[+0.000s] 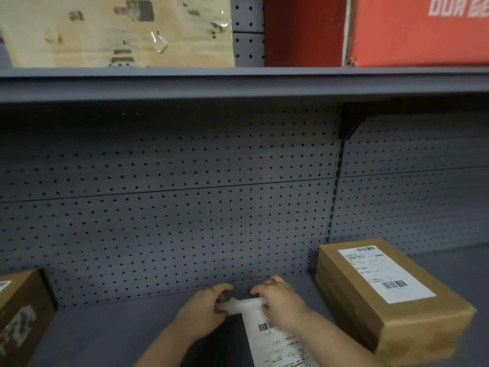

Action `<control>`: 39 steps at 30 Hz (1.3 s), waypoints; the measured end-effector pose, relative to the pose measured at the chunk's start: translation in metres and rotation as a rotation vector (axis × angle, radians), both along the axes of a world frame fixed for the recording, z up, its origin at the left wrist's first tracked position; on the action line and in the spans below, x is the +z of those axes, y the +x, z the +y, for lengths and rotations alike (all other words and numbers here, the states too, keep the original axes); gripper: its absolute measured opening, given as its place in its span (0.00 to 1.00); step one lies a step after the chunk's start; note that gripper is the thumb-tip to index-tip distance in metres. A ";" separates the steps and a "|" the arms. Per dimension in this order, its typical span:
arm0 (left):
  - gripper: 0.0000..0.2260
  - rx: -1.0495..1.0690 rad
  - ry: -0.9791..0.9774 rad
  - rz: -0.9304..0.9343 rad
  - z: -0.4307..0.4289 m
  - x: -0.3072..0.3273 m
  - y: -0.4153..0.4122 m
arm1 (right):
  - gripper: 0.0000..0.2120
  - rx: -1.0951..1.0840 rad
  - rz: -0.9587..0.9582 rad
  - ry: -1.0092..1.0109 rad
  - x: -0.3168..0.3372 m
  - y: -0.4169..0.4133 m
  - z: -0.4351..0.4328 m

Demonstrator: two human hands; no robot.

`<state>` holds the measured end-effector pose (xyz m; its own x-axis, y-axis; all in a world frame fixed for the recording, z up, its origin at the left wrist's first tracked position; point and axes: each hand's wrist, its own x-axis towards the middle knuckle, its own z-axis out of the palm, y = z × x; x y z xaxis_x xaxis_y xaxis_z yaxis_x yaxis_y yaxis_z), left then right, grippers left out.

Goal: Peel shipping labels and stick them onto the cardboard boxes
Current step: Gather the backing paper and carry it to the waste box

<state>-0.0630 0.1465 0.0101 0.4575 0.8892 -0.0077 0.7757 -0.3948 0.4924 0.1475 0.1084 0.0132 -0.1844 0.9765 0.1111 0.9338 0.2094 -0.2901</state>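
Note:
A long white strip of shipping labels (275, 343) with barcodes lies on the grey shelf in front of me, running off the bottom edge. My left hand (203, 308) pinches the strip's top left corner, where the paper curls up. My right hand (280, 300) grips the top right part and presses on the strip. To the right is a stack of brown cardboard boxes (423, 319); the top one carries a white label (383, 274). At the left edge sits another cardboard box (23, 313), with a label on its top partly in view.
A grey pegboard back panel (185, 207) rises behind the shelf. The upper shelf (238, 80) holds a worn cardboard box (119, 30) and a red box (418, 30). A black bracket (349, 125) hangs under the upper shelf.

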 end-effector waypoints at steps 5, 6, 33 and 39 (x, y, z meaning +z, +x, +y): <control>0.24 -0.006 0.050 -0.067 0.000 0.019 0.011 | 0.22 0.001 -0.014 0.102 0.023 0.010 -0.007; 0.24 -0.009 0.062 -0.087 -0.001 0.024 0.015 | 0.22 -0.001 -0.026 0.134 0.030 0.014 -0.010; 0.18 -0.653 0.033 -0.410 -0.222 0.098 0.514 | 0.20 -0.606 -0.032 0.321 0.109 0.459 -0.359; 0.16 -0.811 -0.032 -0.403 -0.309 0.078 0.638 | 0.21 -0.783 0.048 0.330 0.089 0.554 -0.467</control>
